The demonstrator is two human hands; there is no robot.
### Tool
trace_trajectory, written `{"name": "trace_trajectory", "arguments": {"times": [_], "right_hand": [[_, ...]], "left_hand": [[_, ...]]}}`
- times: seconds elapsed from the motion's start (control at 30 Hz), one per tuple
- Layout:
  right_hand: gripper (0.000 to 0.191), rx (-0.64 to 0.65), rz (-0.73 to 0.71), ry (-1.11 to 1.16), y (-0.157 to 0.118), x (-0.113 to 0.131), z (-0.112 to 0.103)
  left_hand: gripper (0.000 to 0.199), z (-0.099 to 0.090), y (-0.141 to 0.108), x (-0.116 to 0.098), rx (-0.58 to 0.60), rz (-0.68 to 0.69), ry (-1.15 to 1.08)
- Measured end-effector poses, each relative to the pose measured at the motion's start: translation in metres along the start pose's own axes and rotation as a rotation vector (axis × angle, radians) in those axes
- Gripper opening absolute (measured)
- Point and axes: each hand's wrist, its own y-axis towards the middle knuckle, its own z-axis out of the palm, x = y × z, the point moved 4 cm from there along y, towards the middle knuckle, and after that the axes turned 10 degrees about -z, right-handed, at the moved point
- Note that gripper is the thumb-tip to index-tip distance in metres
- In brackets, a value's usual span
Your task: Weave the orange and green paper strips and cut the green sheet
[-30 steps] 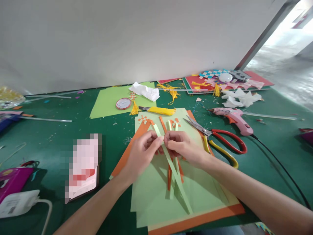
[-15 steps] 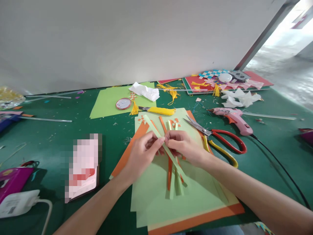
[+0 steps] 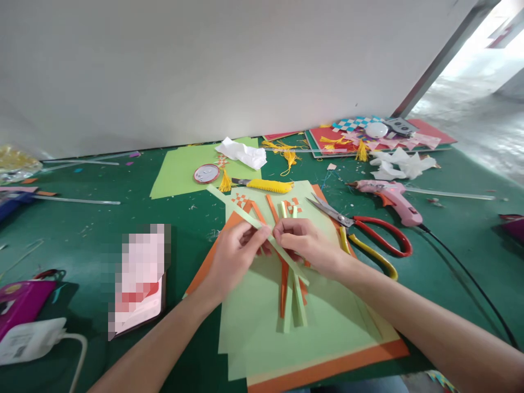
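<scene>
My left hand (image 3: 239, 248) pinches a pale green paper strip (image 3: 237, 207) between thumb and fingers; the strip slants from upper left to lower right. Beside it, my right hand (image 3: 305, 240) is closed, its thumb and fingertips pinched at the strip's edge. Its lower fingers are partly hidden behind the strip. Under both hands lie several orange strips (image 3: 284, 289) and green strips (image 3: 288, 308), crossing each other on a stack of pale green paper (image 3: 262, 338). Orange paper (image 3: 327, 376) shows at the stack's edges. Small orange-and-white checked pieces (image 3: 239, 201) lie at its far end.
Red-and-yellow-handled scissors (image 3: 382, 234) and a pink glue gun (image 3: 393, 199) lie right. A yellow cutter (image 3: 270, 186), crumpled white paper (image 3: 241, 153) and a round tin lid (image 3: 207, 173) are behind. A phone (image 3: 139, 284) lies left. A white wall (image 3: 204, 71) bounds the table.
The green strip has turned to a flatter slant, its far end swinging left towards the tin lid. My left hand has shifted slightly left; my right hand has barely moved.
</scene>
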Motion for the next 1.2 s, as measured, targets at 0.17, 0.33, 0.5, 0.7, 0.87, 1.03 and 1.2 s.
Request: {"name": "trace_trajectory", "arguments": {"times": [0.17, 0.33, 0.5, 0.7, 0.87, 1.03, 1.2], "right_hand": [[0.006, 0.015, 0.001, 0.01, -0.001, 0.001, 0.001], [0.007, -0.012, 0.003, 0.012, -0.001, 0.003, 0.0], [0.005, -0.001, 0.008, 0.065, -0.001, 0.002, 0.0], [0.005, 0.017, -0.003, 0.079, -0.001, 0.001, 0.0], [0.005, 0.012, -0.012, 0.054, -0.001, 0.001, -0.004], [0.008, -0.105, -0.042, 0.092, 0.001, 0.007, -0.016], [0.023, -0.153, -0.116, 0.102, 0.005, 0.014, -0.025]], "left_hand": [[0.033, -0.01, 0.004, -0.001, -0.146, 0.025, -0.096], [0.031, -0.001, 0.003, -0.001, 0.024, -0.008, -0.057], [0.032, -0.012, 0.007, 0.0, -0.118, 0.022, -0.14], [0.032, -0.018, 0.011, 0.002, -0.173, 0.05, -0.176], [0.031, -0.03, 0.014, 0.0, -0.288, 0.1, -0.276], [0.032, -0.033, 0.015, 0.0, -0.283, 0.095, -0.315], [0.031, 0.0, 0.005, -0.001, 0.188, -0.014, -0.035]]}}
